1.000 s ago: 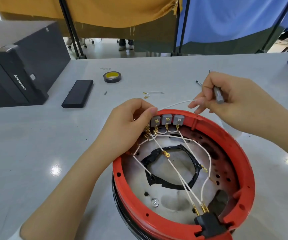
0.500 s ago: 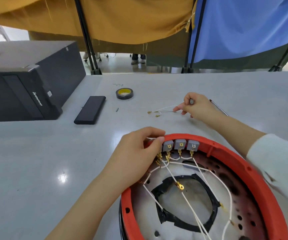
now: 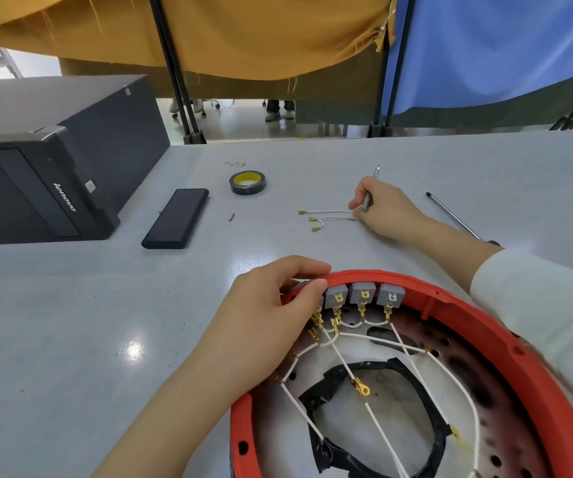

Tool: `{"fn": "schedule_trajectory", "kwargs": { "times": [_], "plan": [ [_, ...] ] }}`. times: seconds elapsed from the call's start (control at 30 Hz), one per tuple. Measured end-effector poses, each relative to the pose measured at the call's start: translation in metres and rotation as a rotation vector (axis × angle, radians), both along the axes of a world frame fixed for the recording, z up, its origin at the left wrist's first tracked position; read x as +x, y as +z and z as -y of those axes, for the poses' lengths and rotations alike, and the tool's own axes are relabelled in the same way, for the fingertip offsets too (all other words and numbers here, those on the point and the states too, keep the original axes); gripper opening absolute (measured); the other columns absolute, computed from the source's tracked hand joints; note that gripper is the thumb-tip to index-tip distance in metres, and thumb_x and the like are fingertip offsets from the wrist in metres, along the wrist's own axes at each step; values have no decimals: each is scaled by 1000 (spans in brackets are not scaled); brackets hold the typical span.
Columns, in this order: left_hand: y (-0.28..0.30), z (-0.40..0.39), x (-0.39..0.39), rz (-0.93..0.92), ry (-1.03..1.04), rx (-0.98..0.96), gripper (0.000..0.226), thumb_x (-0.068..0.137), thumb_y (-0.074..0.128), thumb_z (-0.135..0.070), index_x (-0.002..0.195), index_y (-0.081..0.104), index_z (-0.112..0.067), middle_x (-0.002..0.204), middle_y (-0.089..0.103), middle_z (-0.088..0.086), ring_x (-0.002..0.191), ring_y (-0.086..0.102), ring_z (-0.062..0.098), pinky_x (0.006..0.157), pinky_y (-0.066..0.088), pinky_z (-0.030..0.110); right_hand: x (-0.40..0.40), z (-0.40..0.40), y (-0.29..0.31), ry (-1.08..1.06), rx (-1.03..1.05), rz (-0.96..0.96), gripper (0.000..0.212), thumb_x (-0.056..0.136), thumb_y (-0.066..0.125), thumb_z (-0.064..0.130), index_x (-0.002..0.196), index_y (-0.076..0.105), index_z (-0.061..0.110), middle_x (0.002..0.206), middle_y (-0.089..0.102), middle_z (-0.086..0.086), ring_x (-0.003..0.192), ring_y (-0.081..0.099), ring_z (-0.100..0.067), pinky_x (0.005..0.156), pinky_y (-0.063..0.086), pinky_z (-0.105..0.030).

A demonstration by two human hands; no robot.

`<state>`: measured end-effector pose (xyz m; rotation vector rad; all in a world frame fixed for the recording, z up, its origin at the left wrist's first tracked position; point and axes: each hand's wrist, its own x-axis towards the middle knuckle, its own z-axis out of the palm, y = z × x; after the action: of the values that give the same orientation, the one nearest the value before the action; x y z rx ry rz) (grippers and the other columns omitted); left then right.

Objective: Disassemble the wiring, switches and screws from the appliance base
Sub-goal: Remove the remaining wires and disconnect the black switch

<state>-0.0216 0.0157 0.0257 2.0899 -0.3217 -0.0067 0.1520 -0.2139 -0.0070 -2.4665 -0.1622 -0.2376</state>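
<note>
Grey desk (image 3: 71, 339). Appliance base (image 3: 554, 401), lower right: switches (image 3: 364, 294) wired; left hand (image 3: 271, 326) pinches its rim. Right hand (image 3: 387, 210), centre, grips a tool beside removed wires (image 3: 326, 217). Risk: tugging wires may tear terminals.

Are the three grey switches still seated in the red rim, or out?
Seated. All three grey switches sit in the red rim, white wires plugged into their lower terminals.

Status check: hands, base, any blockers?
Left hand grips base rim by switches. Right hand holds tool, at loose wires. No blockers.
</note>
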Motion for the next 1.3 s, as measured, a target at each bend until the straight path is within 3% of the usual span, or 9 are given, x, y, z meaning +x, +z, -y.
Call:
{"fn": "schedule_trajectory", "kwargs": {
  "times": [0.13,0.23,0.4,0.57,0.7,0.83,0.93,1.13,1.3],
  "plan": [
    [1,0,0,-4,-6,-4,18,90,57,-35,102,67,-42,90,67,-26,82,63,-7,70,42,3,1,-5,-6,57,-12,-20,39,81,43,-13,71,43,25,106,66,-5,102,59,-23,78,42,-27],
    [1,0,0,-4,-6,-3,18,91,57,-35,103,68,-42,93,67,-28,85,62,-10,72,41,2,-6,-4,-4,72,2,-6,38,82,44,-13,71,43,23,108,65,-5,104,58,-21,78,40,-24],
    [2,1,-1,-9,-9,-5,18,92,57,-32,103,68,-41,95,68,-26,87,61,-11,74,41,2,-39,-3,28,90,155,61,23,91,59,15,77,45,26,106,66,0,99,59,-15,68,42,-11],
    [5,3,0,-12,3,5,16,91,58,-32,100,69,-39,90,71,-19,81,63,-5,70,45,6,-104,-16,64,226,138,4,17,91,57,40,82,46,30,83,70,11,88,60,-11,65,42,-20],
    [7,5,1,-39,-3,-22,14,91,60,-30,99,71,-34,90,72,-16,82,66,0,73,48,11,-155,-30,79,390,193,-31,24,94,47,47,83,48,26,68,67,7,58,51,-3,62,42,-17],
    [9,6,4,-40,-5,-26,16,92,57,-29,98,72,-33,89,73,-11,84,65,0,75,47,13,-183,-43,71,501,418,-89,37,93,39,51,82,46,16,58,61,-5,47,43,-9,52,37,-20],
    [10,6,1,-49,30,-95,20,94,54,-21,97,73,-30,94,72,-16,90,64,-4,83,46,16,-193,-44,58,464,551,-91,35,96,35,45,86,49,15,53,57,-6,45,36,-18,50,34,-31],
    [5,-3,-5,-81,26,-15,19,95,54,-29,108,65,-35,105,67,-20,95,60,-6,77,41,5,-195,-42,59,329,658,-46,53,91,31,59,94,64,17,49,54,-5,40,40,-11,47,38,-16],
    [9,2,-2,-13,-18,95,21,96,53,-31,107,70,-30,95,70,-19,89,61,-6,75,43,6,-191,-45,62,275,680,-136,33,101,41,26,82,63,9,53,56,-9,40,41,-11,44,37,-16]
  ]
}}
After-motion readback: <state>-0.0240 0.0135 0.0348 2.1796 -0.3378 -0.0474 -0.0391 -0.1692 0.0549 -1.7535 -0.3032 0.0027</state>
